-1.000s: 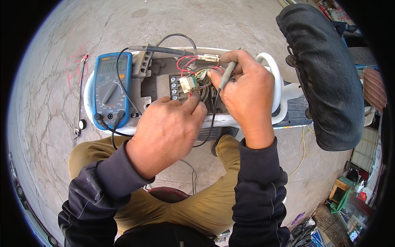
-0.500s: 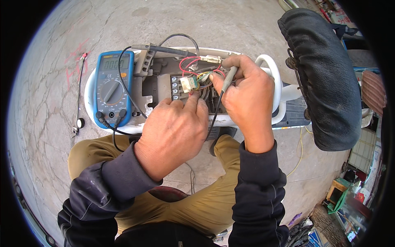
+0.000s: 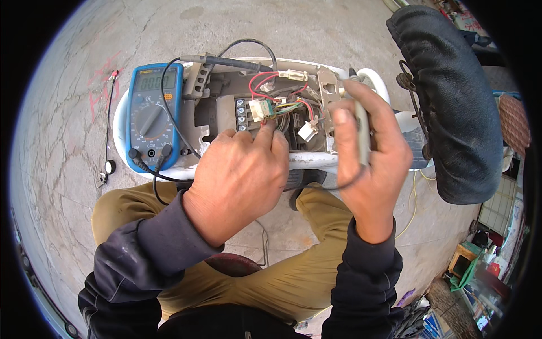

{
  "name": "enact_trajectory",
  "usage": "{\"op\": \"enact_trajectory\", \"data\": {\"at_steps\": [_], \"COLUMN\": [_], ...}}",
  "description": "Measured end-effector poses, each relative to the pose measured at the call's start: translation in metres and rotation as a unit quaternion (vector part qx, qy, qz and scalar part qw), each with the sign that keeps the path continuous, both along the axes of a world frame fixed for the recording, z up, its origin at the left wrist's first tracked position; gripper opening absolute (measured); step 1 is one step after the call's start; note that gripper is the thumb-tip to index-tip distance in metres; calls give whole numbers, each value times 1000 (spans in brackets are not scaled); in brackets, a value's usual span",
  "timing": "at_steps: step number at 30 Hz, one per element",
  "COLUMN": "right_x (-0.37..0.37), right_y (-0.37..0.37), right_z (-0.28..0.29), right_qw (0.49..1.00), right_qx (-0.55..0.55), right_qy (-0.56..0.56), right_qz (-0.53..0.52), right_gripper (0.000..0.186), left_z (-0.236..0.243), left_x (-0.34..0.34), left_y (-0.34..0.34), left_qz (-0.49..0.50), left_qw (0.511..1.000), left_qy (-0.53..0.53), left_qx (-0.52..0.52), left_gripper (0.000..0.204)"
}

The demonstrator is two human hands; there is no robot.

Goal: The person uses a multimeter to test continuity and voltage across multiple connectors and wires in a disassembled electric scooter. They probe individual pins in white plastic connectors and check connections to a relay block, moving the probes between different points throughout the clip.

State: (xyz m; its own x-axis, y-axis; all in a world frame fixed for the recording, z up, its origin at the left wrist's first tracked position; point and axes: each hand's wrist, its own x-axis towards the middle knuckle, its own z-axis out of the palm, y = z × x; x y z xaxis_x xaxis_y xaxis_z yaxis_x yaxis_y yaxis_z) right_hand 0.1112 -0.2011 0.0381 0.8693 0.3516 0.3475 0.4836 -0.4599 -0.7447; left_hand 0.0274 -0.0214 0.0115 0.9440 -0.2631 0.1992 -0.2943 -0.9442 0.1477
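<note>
Concrete floor (image 3: pixel 322 34): grey, rough, hairline-cracked. On it, the vehicle body (image 3: pixel 311 161), long and open-topped, with a scuffed white rim and a dusty moulded interior

Black cushion (image 3: pixel 446 107), upper right: wrinkled, leather-like cover, rounded ends, well apart from the wiring

Left hand (image 3: pixel 240 175): fingers bent downward, index fingertip at the lower end of the white connector, probably to steady it; cannot tell whether anything is pinched, since the undersides are hidden

Right hand (image 3: pixel 375 150): curled around the grey probe, thumb and fingers closed on its shaft, raised over the right end of the body, slightly blurred. Tip end points away from the person, clear of the wires

Multimeter (image 3: pixel 152 121): blue rim, round dial, face up on the body's left end, presumably so the display can be read with both hands occupied

Grey probe (image 3: pixel 362 134): slim, smooth plastic, lead trailing from its near end. Dark probe (image 3: pixel 231 61) lies along the far edge, apparently parked there

Terminal block (image 3: pixel 241 114): column of shiny screws. White connector (image 3: pixel 259 111) sits just right of it, mid-body, boxy plastic. Loose plug (image 3: pixel 308 130), also white, lies farther right. Red wires (image 3: pixel 253 85): thin, looped, flexible
</note>
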Motion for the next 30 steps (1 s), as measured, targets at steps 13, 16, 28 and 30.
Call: {"op": "enact_trajectory", "data": {"at_steps": [13, 16, 28, 30], "right_x": [-18, -19, -15, -15], "right_y": [-13, -8, -4, -4], "right_z": [-11, -16, -27, -28], "right_qw": [995, 995, 994, 994], "right_qx": [31, 36, 25, 24], "right_qy": [32, 29, -25, -20], "right_qz": [91, 94, 103, 102], "right_gripper": [20, 21, 22, 23], "left_z": [3, 4, 2, 2], "left_x": [1, 1, 2, 2], "left_y": [-1, -1, -1, -1], "left_qz": [-9, -11, -1, -2], "left_qw": [1000, 1000, 1000, 1000], "left_qy": [-9, 0, 4, 0], "left_qx": [8, 6, -14, -13], "left_gripper": [20, 20, 19, 19]}}
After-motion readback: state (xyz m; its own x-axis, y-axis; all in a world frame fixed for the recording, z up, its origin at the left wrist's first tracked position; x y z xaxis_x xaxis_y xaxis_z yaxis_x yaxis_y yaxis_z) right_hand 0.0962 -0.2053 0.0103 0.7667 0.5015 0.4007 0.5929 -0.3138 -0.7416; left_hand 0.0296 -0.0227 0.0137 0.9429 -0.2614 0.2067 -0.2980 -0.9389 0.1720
